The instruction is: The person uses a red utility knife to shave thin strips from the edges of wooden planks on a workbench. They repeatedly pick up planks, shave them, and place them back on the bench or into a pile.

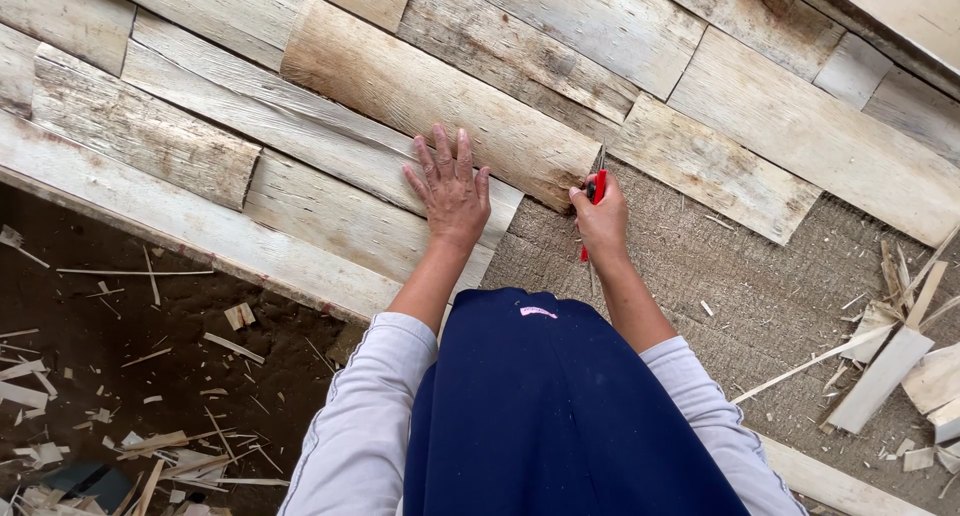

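Observation:
My left hand [450,188] lies flat with fingers spread on a pale rough wooden slat [420,96]. It presses near that slat's lower edge, where it overlaps another plank [340,216]. My right hand [603,221] grips a red-handled knife [596,191], its thin blade pointing up at the slat's cut right end. Both forearms come out of light grey sleeves, and a dark blue garment [560,406] fills the lower middle.
Several overlapping weathered slats cover the upper surface like shingles. A grey woven mat [740,286] lies bare on the right. Wood offcuts and splinters [900,366] are piled at the right edge. Shavings are strewn over the dark ground [120,376] at the lower left.

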